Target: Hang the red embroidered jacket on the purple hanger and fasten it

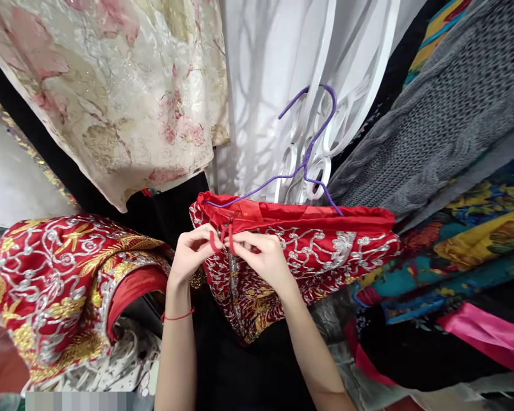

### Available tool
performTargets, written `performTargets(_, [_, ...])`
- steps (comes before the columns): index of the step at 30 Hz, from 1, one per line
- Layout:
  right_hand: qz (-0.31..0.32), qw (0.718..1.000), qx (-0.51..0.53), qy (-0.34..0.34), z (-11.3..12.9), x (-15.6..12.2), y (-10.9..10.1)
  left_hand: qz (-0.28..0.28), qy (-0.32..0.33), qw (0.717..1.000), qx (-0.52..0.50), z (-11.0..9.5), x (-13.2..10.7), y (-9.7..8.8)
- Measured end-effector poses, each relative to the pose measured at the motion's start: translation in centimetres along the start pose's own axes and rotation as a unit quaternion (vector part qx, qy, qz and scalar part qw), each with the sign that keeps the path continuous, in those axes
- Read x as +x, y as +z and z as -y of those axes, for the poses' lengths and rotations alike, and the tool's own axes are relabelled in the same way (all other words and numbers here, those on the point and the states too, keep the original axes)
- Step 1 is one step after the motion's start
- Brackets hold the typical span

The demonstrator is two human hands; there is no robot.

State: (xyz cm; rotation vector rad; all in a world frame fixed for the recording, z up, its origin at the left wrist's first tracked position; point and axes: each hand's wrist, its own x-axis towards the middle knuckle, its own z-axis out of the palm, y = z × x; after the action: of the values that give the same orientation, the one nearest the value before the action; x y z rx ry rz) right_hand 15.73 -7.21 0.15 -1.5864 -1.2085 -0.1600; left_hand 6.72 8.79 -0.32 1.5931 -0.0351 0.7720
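Note:
A red garment with silver and gold embroidery [312, 251] hangs on a purple wire hanger [305, 162], its plain red waistband folded at the top. At the left end of that band, my left hand [195, 251] pinches a red drawstring [230, 234], which loops over the fingers. Close beside it, my right hand [259, 251] is closed on the same cord, thumb and fingers together. The fingertips of both hands almost meet, and the exact crossing of the cord is partly hidden by them. A thin red string circles my left wrist.
Another red embroidered piece [64, 285] bulges at the left. A cream floral cloth [124, 85] hangs upper left. The hanger hooks over a white scrolled metal frame [321, 51]. Grey knitwear [445, 108] and colourful floral fabrics [475, 240] crowd the right side.

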Motion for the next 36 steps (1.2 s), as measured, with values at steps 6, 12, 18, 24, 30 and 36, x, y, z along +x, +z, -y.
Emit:
performTargets(6, [0.041,0.997,-0.016,-0.062,-0.6,0.1,-1.0,0.086,-0.057,0.99,0.098,-0.9,-0.8,0.4])
performTargets(12, [0.067,0.984,-0.132,-0.098,-0.6,0.2,-1.3,0.074,-0.078,0.989,0.1,-0.7,-1.1,0.6])
performTargets(18, [-0.017,0.986,-0.158,-0.055,-0.1,0.3,-0.8,0.034,-0.043,0.994,0.098,-1.0,-0.6,1.2])
performTargets(24, [-0.105,0.979,-0.174,-0.035,-0.4,0.6,-1.2,-0.08,0.037,0.983,0.163,-0.6,0.6,1.4])
performTargets(30, [-0.141,0.957,-0.251,-0.036,-0.7,0.7,-2.5,-0.195,0.111,0.933,0.282,0.2,1.1,1.3])
performTargets(36, [-0.161,0.935,-0.314,-0.049,-0.9,0.2,-3.3,-0.303,0.119,0.873,0.364,0.8,1.2,0.9])
